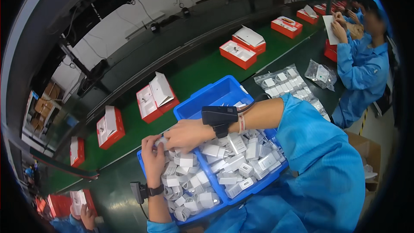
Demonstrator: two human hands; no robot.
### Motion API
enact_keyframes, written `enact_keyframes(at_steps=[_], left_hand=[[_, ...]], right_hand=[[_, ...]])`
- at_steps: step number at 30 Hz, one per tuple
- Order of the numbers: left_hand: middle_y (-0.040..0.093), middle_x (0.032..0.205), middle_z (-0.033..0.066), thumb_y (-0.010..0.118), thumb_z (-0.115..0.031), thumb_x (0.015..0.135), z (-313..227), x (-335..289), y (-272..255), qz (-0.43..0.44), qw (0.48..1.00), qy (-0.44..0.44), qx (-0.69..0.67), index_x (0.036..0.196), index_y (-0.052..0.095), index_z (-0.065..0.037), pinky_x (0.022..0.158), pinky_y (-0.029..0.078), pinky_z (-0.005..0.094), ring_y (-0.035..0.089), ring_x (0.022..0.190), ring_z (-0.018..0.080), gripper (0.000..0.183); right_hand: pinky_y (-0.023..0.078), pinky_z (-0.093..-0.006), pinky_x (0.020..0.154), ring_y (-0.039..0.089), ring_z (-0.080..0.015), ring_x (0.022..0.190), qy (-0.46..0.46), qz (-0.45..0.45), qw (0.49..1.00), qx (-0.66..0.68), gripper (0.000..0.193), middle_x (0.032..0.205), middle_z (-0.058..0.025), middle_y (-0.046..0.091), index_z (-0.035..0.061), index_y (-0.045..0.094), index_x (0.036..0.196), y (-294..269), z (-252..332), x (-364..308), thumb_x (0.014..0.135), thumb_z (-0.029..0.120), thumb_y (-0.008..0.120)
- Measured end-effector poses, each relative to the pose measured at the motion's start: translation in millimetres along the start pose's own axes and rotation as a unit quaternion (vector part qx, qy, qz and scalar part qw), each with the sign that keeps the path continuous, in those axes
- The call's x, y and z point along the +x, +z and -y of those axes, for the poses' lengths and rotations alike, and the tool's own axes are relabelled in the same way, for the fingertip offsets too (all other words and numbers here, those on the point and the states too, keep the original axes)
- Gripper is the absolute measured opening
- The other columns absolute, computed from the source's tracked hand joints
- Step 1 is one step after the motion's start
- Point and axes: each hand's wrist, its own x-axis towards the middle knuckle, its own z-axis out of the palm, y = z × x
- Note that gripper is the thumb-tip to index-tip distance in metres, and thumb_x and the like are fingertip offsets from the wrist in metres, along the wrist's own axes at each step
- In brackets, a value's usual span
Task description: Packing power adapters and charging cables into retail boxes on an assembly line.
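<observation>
Head view, looking down at a blue bin (pixel 224 92) that rests on the dark worktable (pixel 116 190) at its near edge, beside a green conveyor belt (pixel 194 71). A blue partition divides the bin into a left compartment filled with coiled white cables (pixel 185 190) and a right compartment filled with white charger plugs (pixel 241 164); the far corner of the bin is bare. The left hand (pixel 153 157) lies over the far left corner of the cable compartment, its fingers curled narrowly around a small white piece; what exactly it pinches cannot be told. The right hand (pixel 187 134) reaches across the partition from the plug side, palm down, fingertips meeting the left hand at the same white piece; its fingers are bent close, but the grip beneath them is hidden. Each wrist carries a black strapped device (pixel 219 116), and both arms wear blue sleeves. On the belt stand open red-and-white boxes (pixel 156 97), spaced along its length toward the far right corner. Clear bags of white parts (pixel 286 84) lie on the worktable just right of the bin. At the right edge a co-worker in blue (pixel 362 60) holds a white sheet, and another person's hand (pixel 86 216) shows at the lower left corner, near more red boxes.
</observation>
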Motion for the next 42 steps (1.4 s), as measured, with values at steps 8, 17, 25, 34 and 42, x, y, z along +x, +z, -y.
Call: enact_keyframes(at_steps=[8, 17, 25, 34, 42], left_hand=[[0.059, 0.106, 0.0086, 0.060, 0.004, 0.084, -7, 4, 0, 0.010, 1.000, -0.018, 0.007, 0.105, 0.064, -0.002, 0.076, 0.044, 0.0283, 0.056, 0.092, 0.0193, 0.022], [0.056, 0.105, 0.0101, 0.059, 0.004, 0.084, -14, 4, 2, 0.025, 0.998, -0.058, 0.006, 0.104, 0.064, 0.000, 0.082, 0.045, 0.0303, 0.056, 0.097, 0.0232, 0.021], [0.055, 0.105, 0.0104, 0.057, 0.004, 0.084, -13, 3, -2, 0.025, 0.997, -0.069, 0.012, 0.104, 0.063, 0.001, 0.087, 0.044, 0.0310, 0.055, 0.101, 0.0237, 0.020], [0.054, 0.105, 0.0133, 0.057, 0.004, 0.082, -9, 10, 6, 0.025, 0.999, 0.021, -0.006, 0.103, 0.063, 0.003, 0.079, 0.043, 0.0317, 0.055, 0.096, 0.0256, 0.022], [0.055, 0.114, 0.0152, 0.061, -0.006, 0.092, -10, -1, -10, 0.067, 0.995, -0.020, 0.065, 0.113, 0.065, -0.002, 0.073, 0.051, 0.0347, 0.059, 0.097, 0.0280, 0.022]], right_hand=[[0.051, -0.0398, 0.080, 0.063, -0.0284, 0.092, 0.068, -0.061, 0.984, 0.155, 0.034, 0.101, -0.0137, 0.061, 0.0032, 0.064, 0.100, -45, -24, -30, 0.077, 0.026, 0.071], [0.053, -0.0380, 0.081, 0.069, -0.0314, 0.091, 0.438, -0.189, 0.872, -0.106, 0.037, 0.094, -0.0163, 0.071, 0.0062, 0.069, 0.101, -151, -216, -192, 0.072, 0.029, 0.076], [0.053, -0.0391, 0.084, 0.069, -0.0340, 0.090, 0.604, -0.166, 0.764, -0.157, 0.027, 0.091, -0.0192, 0.071, 0.0055, 0.072, 0.088, -131, -299, -267, 0.068, 0.024, 0.077], [0.055, -0.0419, 0.067, 0.069, -0.0288, 0.075, 0.635, -0.089, 0.698, -0.319, 0.017, 0.079, -0.0188, 0.069, 0.0026, 0.072, 0.079, -121, -312, -315, 0.077, 0.018, 0.064], [0.057, -0.0436, 0.072, 0.071, -0.0350, 0.082, 0.625, -0.102, 0.711, -0.305, 0.022, 0.087, -0.0215, 0.071, 0.0009, 0.072, 0.090, -116, -249, -273, 0.083, 0.013, 0.055]])
